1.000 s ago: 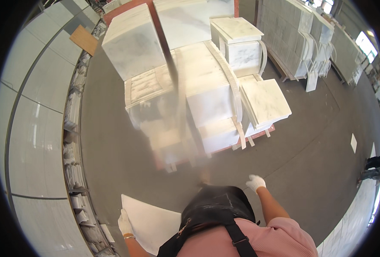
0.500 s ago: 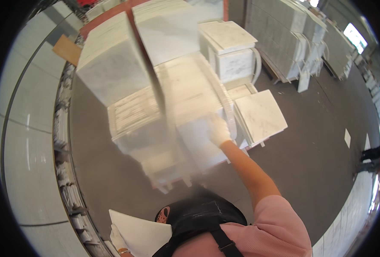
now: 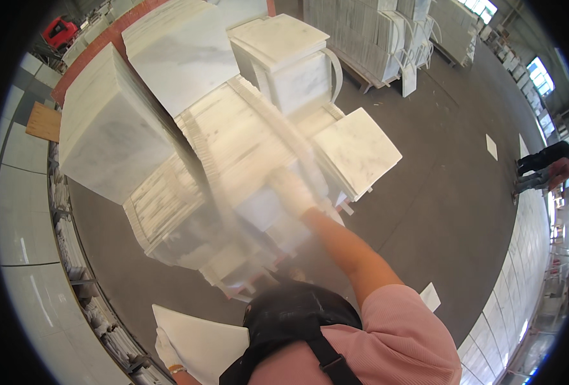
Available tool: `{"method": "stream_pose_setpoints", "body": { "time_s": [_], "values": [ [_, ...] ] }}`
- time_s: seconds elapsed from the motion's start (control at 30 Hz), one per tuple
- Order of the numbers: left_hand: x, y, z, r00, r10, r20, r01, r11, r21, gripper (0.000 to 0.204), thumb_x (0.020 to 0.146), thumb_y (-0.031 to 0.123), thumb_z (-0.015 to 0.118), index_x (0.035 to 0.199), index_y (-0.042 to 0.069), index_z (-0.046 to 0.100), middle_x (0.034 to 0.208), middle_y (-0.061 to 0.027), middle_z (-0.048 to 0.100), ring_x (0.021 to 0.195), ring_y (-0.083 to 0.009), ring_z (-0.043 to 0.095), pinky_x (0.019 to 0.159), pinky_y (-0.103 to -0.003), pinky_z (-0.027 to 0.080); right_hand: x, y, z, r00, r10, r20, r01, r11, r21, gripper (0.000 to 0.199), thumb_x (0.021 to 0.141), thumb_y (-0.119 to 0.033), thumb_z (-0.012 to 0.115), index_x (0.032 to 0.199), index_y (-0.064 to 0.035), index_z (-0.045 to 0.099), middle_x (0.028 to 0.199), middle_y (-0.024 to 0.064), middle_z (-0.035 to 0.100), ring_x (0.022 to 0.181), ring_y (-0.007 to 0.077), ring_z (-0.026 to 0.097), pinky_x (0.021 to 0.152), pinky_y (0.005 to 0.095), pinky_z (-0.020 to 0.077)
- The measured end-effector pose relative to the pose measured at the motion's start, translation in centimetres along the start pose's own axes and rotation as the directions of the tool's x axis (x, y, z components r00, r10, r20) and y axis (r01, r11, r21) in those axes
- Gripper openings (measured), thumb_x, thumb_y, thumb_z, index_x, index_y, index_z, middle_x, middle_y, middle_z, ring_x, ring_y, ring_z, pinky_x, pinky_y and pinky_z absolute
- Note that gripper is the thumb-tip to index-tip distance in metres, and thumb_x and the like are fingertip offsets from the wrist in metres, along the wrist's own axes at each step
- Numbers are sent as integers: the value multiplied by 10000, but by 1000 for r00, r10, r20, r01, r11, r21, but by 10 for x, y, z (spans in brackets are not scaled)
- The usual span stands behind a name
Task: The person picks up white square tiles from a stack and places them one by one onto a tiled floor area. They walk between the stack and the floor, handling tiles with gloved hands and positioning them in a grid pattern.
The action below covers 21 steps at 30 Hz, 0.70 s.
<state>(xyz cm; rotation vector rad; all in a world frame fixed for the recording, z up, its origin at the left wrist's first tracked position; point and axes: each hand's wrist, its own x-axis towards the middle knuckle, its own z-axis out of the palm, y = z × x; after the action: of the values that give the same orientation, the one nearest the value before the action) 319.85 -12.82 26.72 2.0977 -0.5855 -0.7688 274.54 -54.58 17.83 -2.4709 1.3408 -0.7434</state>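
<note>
In a white glove, my left hand [image 3: 166,348] grips the edge of a white marble tile [image 3: 201,340] at the lower left, beside my black apron. My right arm stretches forward. My gloved right hand [image 3: 292,194] is at the near top edge of a packed row of white marble tiles [image 3: 246,144]. Motion blur hides its fingers, so I cannot make out whether they hold a tile.
Tall marble blocks [image 3: 175,54] stand behind the row. To its right lies a smaller tile stack [image 3: 356,153]. Strapped slabs [image 3: 355,38] stand farther back. A loose tile [image 3: 431,296] lies on the floor at right. Two people [image 3: 547,167] are at the far right.
The whole scene has shifted left in view, bringing the people at right into clearer sight. My right hand has moved slightly left along the row's near edge. The left still holds its tile.
</note>
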Motion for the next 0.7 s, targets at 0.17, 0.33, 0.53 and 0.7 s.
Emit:
{"method": "stream_pose_setpoints", "body": {
  "time_s": [0.17, 0.33, 0.53, 0.7],
  "values": [
    [44, 26, 8, 1000, -30, 2, 30, 998, 47, 643, 1030, 542, 498, 1072, -71, 687, 974, -101, 718, 864, -157, 632, 790, -311, 508, -2, -3, 7, 997, 68, -24, -69, 996, -53, 450, 832, 6, 527, 1270, -58, 611, 1367, 181, 573, 1330, 357, 495, 1117, 451, 395],
    [57, 26, 2, 999, -38, -20, 39, 998, 45, 653, 1016, 559, 514, 1009, -68, 697, 904, -74, 698, 825, -141, 593, 771, -311, 488, 1, -3, 3, 998, 10, -57, -15, 996, -92, 424, 796, 18, 545, 1207, -46, 627, 1272, 182, 615, 1252, 380, 538, 1060, 472, 434],
    [26, 20, -3, 979, -92, -183, 100, 994, 36, 675, 1016, 560, 502, 993, -90, 681, 864, -61, 676, 792, -146, 555, 766, -329, 475, 12, -3, -7, 994, -100, -47, 96, 992, -88, 414, 733, 22, 591, 1141, -39, 634, 1185, 160, 634, 1170, 383, 566, 989, 481, 472],
    [-8, 7, 1, 955, -145, -260, 165, 985, 56, 680, 1017, 560, 497, 1015, -93, 686, 905, -80, 694, 833, -155, 580, 798, -336, 482, 7, -12, -35, 997, -38, 69, 46, 992, -120, 439, 697, 2, 657, 1131, -60, 639, 1168, 122, 643, 1150, 352, 578, 960, 473, 482]
  ]
}}
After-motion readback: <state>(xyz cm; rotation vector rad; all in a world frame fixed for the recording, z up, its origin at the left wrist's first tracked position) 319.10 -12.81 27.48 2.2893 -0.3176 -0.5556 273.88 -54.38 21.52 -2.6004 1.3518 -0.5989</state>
